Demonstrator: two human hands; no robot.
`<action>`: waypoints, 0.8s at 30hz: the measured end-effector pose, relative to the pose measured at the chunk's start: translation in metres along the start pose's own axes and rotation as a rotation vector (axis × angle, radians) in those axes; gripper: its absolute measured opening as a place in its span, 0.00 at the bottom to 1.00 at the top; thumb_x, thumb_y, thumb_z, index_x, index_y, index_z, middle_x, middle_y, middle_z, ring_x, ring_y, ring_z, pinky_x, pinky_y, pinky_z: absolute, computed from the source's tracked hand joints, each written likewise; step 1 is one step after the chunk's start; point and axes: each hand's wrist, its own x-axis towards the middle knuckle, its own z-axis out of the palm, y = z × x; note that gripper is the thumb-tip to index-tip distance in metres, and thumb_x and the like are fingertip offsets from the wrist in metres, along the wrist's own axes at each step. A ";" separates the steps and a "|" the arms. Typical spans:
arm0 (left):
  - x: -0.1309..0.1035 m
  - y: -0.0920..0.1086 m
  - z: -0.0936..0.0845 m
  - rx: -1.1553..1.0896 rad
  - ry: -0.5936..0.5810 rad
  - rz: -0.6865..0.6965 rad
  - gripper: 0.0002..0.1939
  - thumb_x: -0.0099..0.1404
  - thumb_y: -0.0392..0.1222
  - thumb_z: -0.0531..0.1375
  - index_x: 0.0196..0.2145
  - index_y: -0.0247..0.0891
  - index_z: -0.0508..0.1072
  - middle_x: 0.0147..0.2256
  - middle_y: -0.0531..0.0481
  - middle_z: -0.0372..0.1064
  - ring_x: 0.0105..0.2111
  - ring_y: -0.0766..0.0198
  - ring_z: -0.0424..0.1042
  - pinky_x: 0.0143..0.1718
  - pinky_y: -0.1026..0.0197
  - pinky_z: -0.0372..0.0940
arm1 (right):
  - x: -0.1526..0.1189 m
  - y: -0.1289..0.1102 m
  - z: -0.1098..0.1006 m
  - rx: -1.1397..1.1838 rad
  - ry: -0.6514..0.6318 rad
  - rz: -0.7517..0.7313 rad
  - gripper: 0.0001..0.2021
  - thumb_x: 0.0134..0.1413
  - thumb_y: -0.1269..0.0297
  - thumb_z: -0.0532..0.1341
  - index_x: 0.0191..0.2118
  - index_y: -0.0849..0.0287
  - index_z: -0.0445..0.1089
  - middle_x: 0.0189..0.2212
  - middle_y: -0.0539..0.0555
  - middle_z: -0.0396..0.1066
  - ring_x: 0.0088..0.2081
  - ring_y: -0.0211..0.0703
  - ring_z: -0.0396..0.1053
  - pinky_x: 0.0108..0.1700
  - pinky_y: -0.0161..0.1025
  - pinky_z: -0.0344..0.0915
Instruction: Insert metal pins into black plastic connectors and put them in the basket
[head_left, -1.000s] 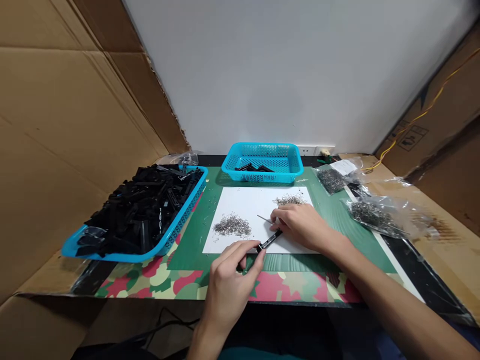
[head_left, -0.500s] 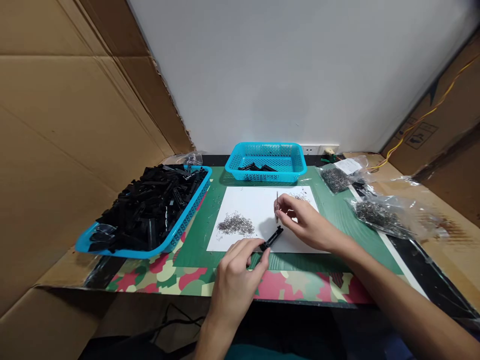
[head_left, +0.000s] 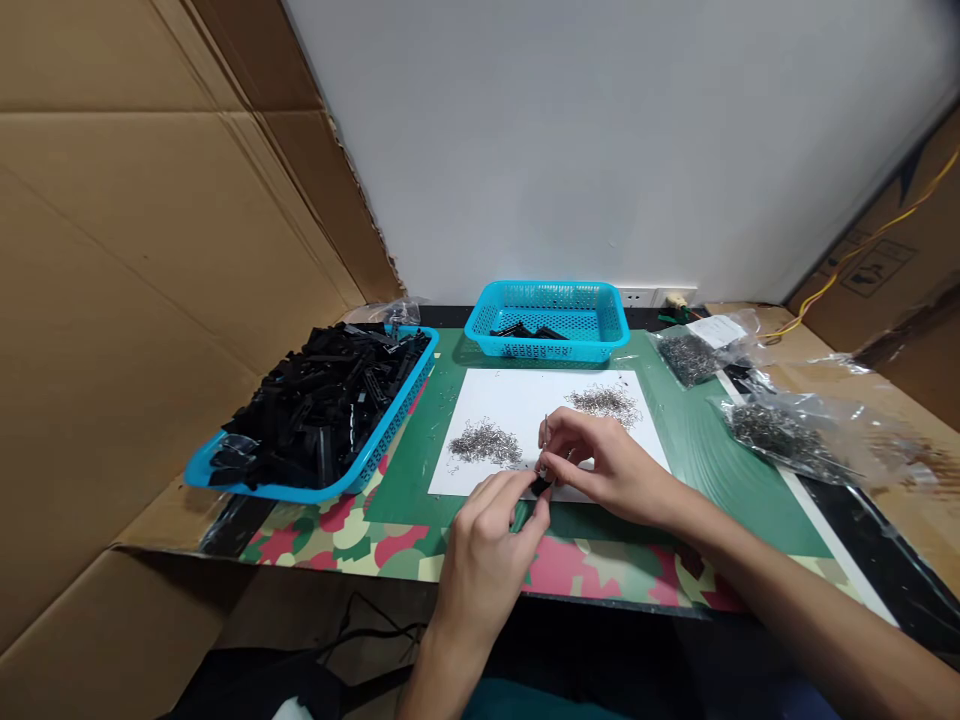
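My left hand (head_left: 491, 535) is closed on a small black plastic part (head_left: 540, 486), pinching it between thumb and fingers above the near edge of a white sheet (head_left: 536, 400). My right hand (head_left: 600, 460) pinches a thin, upright metal tool (head_left: 546, 428), its lower end at the black part. Fingers cover most of the part and the tool's tip, so I cannot tell if they touch. Left of the hands lies a pile of tiny bent wire pieces (head_left: 484, 443); a second wire pile (head_left: 606, 402) sits behind my right hand.
A blue basket (head_left: 382, 455) heaped with black parts stands at the left. Another blue basket (head_left: 547, 348), holding a few black parts, is at the back. Clear bags of wire pieces (head_left: 784, 432) lie at the right. Cardboard walls (head_left: 150, 300) flank the table.
My right hand has come down and toward my left hand, bringing the metal tool to the black part. The part now shows less between the fingers. The whole view has shifted slightly.
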 end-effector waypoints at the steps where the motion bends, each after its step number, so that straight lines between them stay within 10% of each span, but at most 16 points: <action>1: 0.000 0.000 0.000 0.000 0.002 0.001 0.09 0.72 0.34 0.60 0.48 0.39 0.76 0.39 0.46 0.76 0.42 0.56 0.77 0.44 0.57 0.70 | 0.000 -0.001 -0.001 -0.019 -0.003 -0.005 0.02 0.69 0.70 0.59 0.42 0.57 0.66 0.34 0.50 0.75 0.34 0.39 0.76 0.36 0.36 0.70; 24: -0.001 0.000 -0.002 -0.010 -0.025 0.024 0.07 0.74 0.37 0.59 0.40 0.35 0.78 0.28 0.53 0.65 0.27 0.67 0.66 0.29 0.63 0.59 | -0.001 -0.013 -0.003 -0.540 -0.038 -0.043 0.07 0.65 0.70 0.60 0.35 0.57 0.73 0.30 0.51 0.73 0.30 0.39 0.66 0.35 0.37 0.56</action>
